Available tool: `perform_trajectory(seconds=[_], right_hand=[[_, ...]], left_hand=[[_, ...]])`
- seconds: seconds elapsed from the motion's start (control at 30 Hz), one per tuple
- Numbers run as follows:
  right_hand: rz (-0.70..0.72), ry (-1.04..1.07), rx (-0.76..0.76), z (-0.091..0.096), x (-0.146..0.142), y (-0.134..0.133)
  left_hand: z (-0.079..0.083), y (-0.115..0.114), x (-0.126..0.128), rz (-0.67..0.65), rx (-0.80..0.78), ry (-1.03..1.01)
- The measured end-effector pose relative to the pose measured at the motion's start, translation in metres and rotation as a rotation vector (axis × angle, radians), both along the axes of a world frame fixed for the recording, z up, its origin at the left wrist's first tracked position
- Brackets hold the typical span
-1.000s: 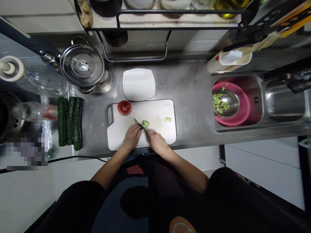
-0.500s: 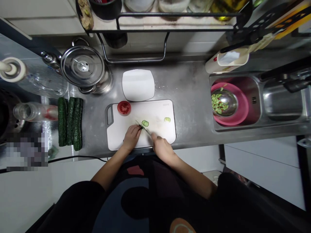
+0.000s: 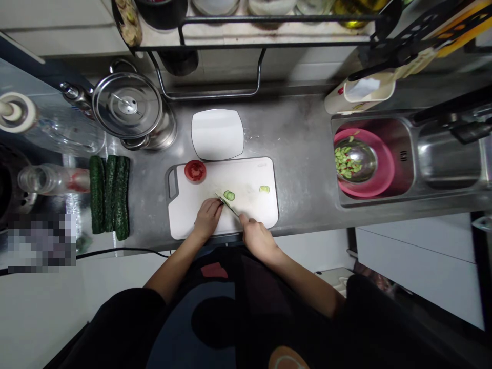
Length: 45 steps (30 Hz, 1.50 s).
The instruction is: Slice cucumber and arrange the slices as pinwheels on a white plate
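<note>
On the white cutting board (image 3: 249, 177), my right hand (image 3: 258, 237) is closed round the handle of a knife (image 3: 230, 207). The blade points up and left, against the fingertips of my left hand (image 3: 208, 216). Those fingers are curled down over a piece of cucumber, which is mostly hidden under them. Just beyond the blade lie a few overlapping cucumber slices (image 3: 229, 195). Another cucumber slice (image 3: 264, 189) sits apart near the board's right side. A cut tomato half (image 3: 195, 171) rests face up at the upper left of the board.
Behind the board is a white plate (image 3: 217, 134). Whole cucumbers (image 3: 109, 195) lie to the left, near a lidded steel pot (image 3: 128, 105). At right, a pink basin (image 3: 384, 169) in the sink holds a metal bowl (image 3: 368, 165) of chopped vegetables. A wire rack (image 3: 215, 96) hangs overhead.
The knife blade has tilted slightly beside my left fingertips. Both hands keep nearly the same place, and the whole view has shifted a little.
</note>
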State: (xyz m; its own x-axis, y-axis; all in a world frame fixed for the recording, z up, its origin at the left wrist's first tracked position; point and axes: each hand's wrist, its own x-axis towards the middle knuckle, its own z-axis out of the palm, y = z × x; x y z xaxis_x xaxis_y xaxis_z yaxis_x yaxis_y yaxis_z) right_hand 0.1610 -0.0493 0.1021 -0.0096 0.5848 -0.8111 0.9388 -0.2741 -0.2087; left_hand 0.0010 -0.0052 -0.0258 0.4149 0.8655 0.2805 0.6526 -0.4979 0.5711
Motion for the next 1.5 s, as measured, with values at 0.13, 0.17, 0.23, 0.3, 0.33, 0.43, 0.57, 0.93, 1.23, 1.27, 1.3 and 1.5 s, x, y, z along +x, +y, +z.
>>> perform_trajectory(seconds=[0.13, 0.17, 0.23, 0.3, 0.33, 0.43, 0.57, 0.93, 1.23, 1.27, 1.3, 1.5], right_hand=[[0.002, -0.007, 0.013, 0.004, 0.002, 0.003], [-0.006, -0.005, 0.023, 0.005, 0.004, 0.004], [-0.043, 0.009, 0.047, 0.003, 0.009, 0.008], [-0.098, 0.02, 0.052, -0.002, 0.015, 0.012], [-0.124, 0.013, 0.043, -0.005, 0.018, 0.013], [-0.148, -0.005, 0.034, -0.015, 0.023, 0.013], [-0.102, 0.012, 0.07, -0.015, 0.018, 0.007], [0.002, 0.006, 0.019, -0.002, 0.005, 0.001], [0.017, -0.003, 0.009, -0.003, 0.004, 0.0], [0.02, -0.001, 0.008, -0.003, 0.004, 0.0], [0.022, 0.002, 0.005, -0.003, 0.004, 0.001], [0.007, 0.018, 0.001, -0.002, 0.003, 0.006]], left_hand=[[0.002, 0.0, 0.0, -0.014, 0.002, -0.016], [0.002, 0.001, 0.0, -0.02, 0.007, -0.025], [0.003, 0.001, 0.0, -0.032, 0.01, -0.039], [0.004, 0.001, 0.0, -0.036, 0.004, -0.043], [0.004, 0.002, 0.0, -0.036, -0.001, -0.041], [0.004, 0.002, 0.0, -0.033, -0.009, -0.029], [0.006, 0.002, 0.0, -0.045, 0.029, -0.038], [0.004, 0.002, 0.0, -0.044, 0.024, -0.027], [0.005, 0.002, 0.0, -0.052, 0.061, -0.042], [0.004, 0.002, 0.0, -0.049, 0.05, -0.039], [0.003, 0.002, 0.0, -0.047, 0.037, -0.036], [0.0, 0.001, -0.001, -0.041, -0.018, -0.033]])
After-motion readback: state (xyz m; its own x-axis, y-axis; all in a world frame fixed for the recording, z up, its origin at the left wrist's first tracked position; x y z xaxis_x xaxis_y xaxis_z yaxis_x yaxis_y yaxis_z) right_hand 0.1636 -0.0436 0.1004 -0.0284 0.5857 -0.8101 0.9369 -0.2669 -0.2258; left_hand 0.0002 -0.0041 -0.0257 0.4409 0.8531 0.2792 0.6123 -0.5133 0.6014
